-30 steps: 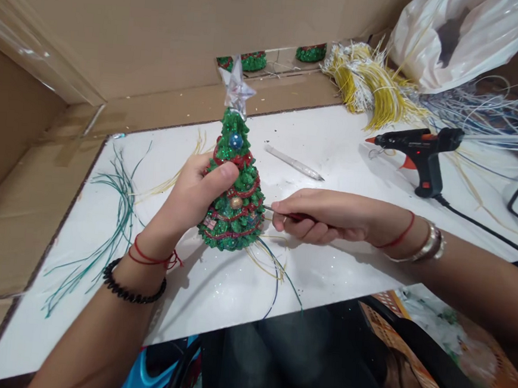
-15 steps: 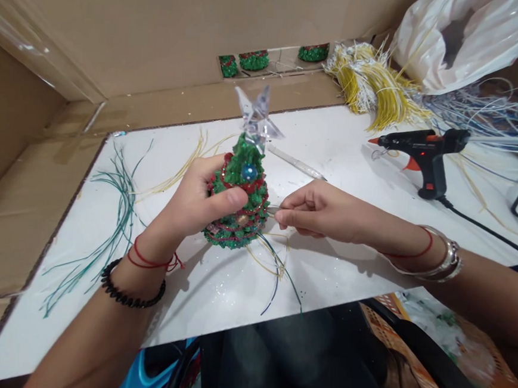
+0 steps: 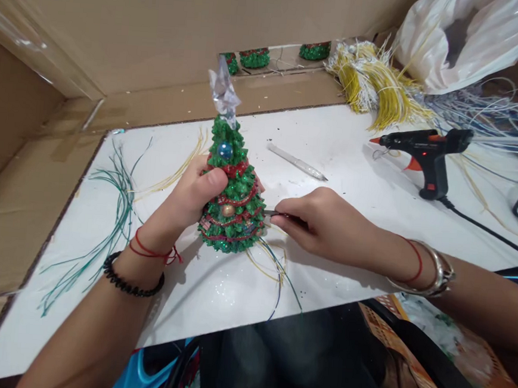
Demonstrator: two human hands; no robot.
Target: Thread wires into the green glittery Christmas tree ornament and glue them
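You can read no lettering here; small marks on your black-and-orange plastic glue gun are illegible.

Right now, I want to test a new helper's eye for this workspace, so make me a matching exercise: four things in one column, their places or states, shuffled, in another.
Things
1. Left hand
2. Glue gun
3. Green wires
4. Right hand

Places or states
A. Loose on the left part of the white board
B. Gripping a thin dark tool
C. Around the small Christmas tree
D. Red light showing, cord attached

Pairs: 1-C, 2-D, 3-A, 4-B
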